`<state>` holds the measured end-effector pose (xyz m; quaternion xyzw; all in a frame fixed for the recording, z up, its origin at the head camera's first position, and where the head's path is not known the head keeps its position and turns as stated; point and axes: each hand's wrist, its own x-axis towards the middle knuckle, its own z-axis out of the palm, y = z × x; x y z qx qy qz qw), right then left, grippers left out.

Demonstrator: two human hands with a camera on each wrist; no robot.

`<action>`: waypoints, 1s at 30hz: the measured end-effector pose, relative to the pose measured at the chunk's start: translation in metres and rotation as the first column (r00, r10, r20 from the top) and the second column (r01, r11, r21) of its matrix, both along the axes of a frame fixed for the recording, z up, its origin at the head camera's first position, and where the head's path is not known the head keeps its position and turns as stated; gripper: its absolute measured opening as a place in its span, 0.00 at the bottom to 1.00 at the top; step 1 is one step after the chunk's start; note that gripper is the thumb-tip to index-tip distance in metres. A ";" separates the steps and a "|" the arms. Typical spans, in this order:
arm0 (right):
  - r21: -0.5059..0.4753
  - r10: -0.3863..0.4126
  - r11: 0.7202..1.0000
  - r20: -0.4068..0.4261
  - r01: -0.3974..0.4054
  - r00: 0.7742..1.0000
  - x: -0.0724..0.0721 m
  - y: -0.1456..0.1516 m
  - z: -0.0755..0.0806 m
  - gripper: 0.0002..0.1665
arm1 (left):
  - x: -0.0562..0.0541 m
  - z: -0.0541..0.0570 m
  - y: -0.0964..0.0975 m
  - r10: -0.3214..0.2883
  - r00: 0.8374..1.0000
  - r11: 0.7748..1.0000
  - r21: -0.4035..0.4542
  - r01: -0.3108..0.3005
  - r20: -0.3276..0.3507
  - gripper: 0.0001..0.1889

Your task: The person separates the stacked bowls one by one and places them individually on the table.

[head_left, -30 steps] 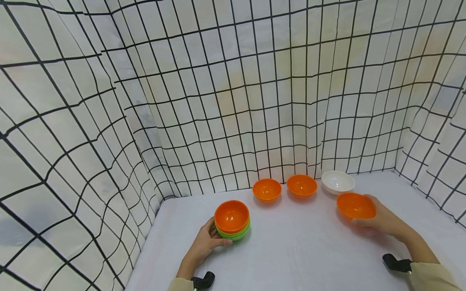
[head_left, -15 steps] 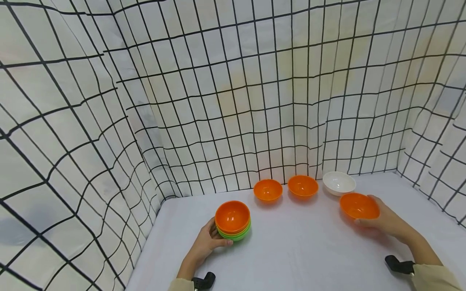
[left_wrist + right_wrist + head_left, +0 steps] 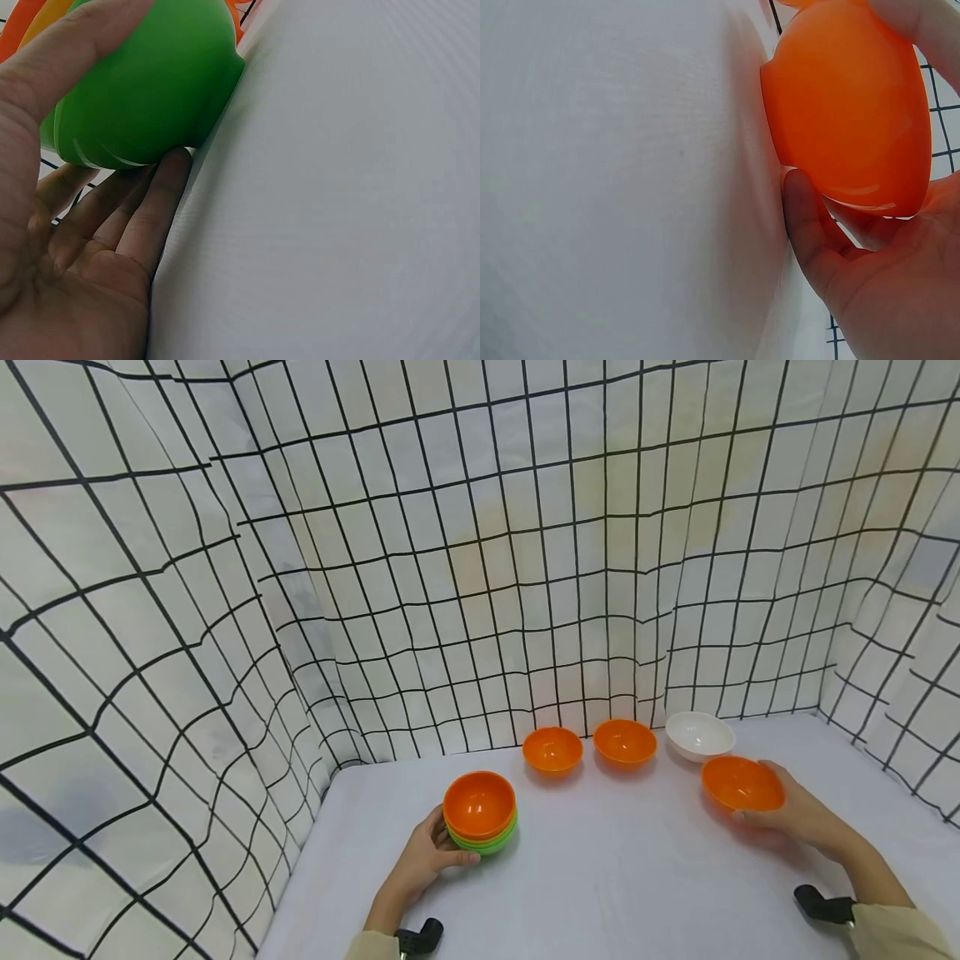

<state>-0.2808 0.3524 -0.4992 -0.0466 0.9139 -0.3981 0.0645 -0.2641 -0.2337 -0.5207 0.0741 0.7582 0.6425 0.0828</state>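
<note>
In the head view, my left hand holds a stack of nested bowls from its left side, thumb in front and fingers behind. An orange bowl tops the stack, with green bowls under it. The left wrist view shows the lowest green bowl standing on the tabletop between thumb and fingers. Over on the right, my right hand grips a single orange bowl by its right side. Its base meets the table in the right wrist view, where the fingers curve along the bowl's wall.
Two orange bowls and a white bowl stand in a row along the back edge of the white table. White walls with a black grid enclose the back and sides.
My right hand and its orange bowl have shifted slightly to the right. The left hand stays on the stack, and the whole head view has drifted a little.
</note>
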 end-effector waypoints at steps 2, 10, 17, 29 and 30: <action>-0.002 -0.002 1.000 0.008 0.002 1.000 0.000 0.000 0.000 0.69 | 0.000 0.001 0.000 -0.002 1.000 1.000 -0.001 0.002 0.003 0.56; 0.004 0.001 1.000 0.013 -0.001 1.000 -0.001 0.000 -0.001 0.69 | 0.000 0.000 -0.001 0.000 1.000 1.000 -0.018 0.000 0.010 0.57; -0.001 0.002 1.000 0.007 -0.002 1.000 -0.002 -0.001 0.002 0.70 | -0.001 -0.001 -0.002 -0.001 1.000 1.000 -0.008 0.001 -0.008 0.56; 0.040 0.014 0.999 0.005 -0.014 1.000 -0.001 0.002 0.010 0.67 | 0.000 -0.001 -0.002 -0.006 1.000 1.000 0.003 0.006 -0.007 0.55; 0.048 0.014 0.999 -0.011 -0.014 1.000 -0.001 0.001 0.012 0.67 | -0.001 -0.001 -0.002 -0.007 1.000 1.000 0.003 0.007 -0.008 0.55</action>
